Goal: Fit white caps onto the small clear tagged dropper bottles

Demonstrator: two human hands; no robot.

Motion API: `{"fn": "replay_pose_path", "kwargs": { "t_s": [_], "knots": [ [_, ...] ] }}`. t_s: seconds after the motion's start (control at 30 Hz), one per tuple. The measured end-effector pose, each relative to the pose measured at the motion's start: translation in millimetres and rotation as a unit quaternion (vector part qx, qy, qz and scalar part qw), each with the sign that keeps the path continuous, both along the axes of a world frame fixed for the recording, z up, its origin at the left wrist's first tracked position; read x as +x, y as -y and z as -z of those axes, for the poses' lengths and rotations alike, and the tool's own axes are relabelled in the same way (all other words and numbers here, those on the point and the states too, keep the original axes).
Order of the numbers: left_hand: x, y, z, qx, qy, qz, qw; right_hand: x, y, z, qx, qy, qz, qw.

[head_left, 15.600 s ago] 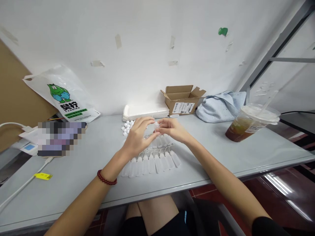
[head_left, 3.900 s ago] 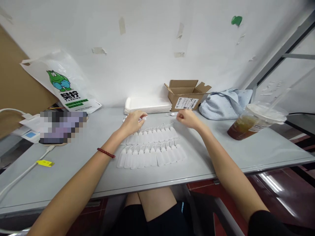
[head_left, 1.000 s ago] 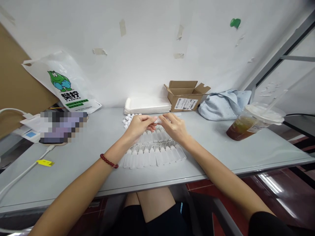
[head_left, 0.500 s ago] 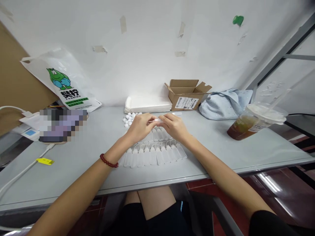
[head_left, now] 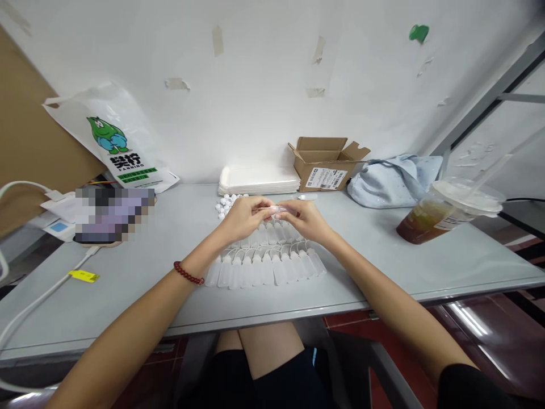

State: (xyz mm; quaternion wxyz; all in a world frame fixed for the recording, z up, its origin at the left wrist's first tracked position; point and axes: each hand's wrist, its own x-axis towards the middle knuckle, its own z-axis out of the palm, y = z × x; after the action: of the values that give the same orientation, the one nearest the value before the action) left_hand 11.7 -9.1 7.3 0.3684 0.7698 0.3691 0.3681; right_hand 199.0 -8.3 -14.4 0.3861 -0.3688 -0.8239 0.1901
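Note:
My left hand (head_left: 249, 217) and my right hand (head_left: 307, 218) meet above the middle of the table, fingers closed around a small translucent plastic bottle (head_left: 279, 209). Fingers cover most of it, and the bottle lies roughly sideways between them. Below my hands, several similar squeeze bottles (head_left: 266, 269) with thin white loops at their necks lie side by side in a row. Behind that is another row of bottles (head_left: 272, 233), partly hidden by my hands. Loose white caps (head_left: 222, 205) are heaped just beyond my left hand. A single bottle (head_left: 308, 196) lies beyond my right hand.
Against the wall are a stack of white trays (head_left: 259, 180), an open cardboard box (head_left: 326, 167) and a light blue cloth bag (head_left: 385, 184). A tilted-looking drink cup (head_left: 426, 218) stands right. A phone (head_left: 114, 218), cable (head_left: 45, 298) and plastic bag (head_left: 114, 136) are left.
The right fingers have shifted around the bottle, and more of it shows between the hands. The whole view has swung slightly. The rows of bottles look unchanged.

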Motion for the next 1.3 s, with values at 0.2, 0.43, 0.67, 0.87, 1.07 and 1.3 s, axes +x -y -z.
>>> {"fn": "replay_pose_path", "kwargs": {
  "t_s": [0.2, 0.43, 0.67, 0.87, 1.07, 1.3],
  "knots": [
    [-0.3, -0.9, 1.0, 0.041, -0.021, -0.004, 0.999, 1.8, 2.6, -7.9, -0.142, -0.057, -0.011, 0.988],
    [-1.8, -3.9, -1.8, -0.15, 0.096, -0.023, 0.984, 5.6, 0.1, -8.1, -0.153, -0.102, 0.008, 0.983],
    [-1.8, -0.2, -3.8, -0.197, 0.064, -0.006, 0.978, 5.1, 2.6, -10.6, -0.162, -0.14, -0.004, 0.977],
    [2.0, 3.2, -0.5, -0.007, 0.011, -0.047, 0.999, 3.0, -2.5, -4.1, -0.2, -0.194, -0.021, 0.96],
    [2.2, -0.4, 1.8, -0.081, 0.032, -0.013, 0.996, 5.0, -1.7, -8.7, -0.184, -0.213, -0.036, 0.959],
    [0.2, 5.4, -1.0, 0.017, -0.015, -0.008, 1.0, 6.1, -1.0, -8.7, -0.208, -0.219, -0.041, 0.952]
  ]
}}
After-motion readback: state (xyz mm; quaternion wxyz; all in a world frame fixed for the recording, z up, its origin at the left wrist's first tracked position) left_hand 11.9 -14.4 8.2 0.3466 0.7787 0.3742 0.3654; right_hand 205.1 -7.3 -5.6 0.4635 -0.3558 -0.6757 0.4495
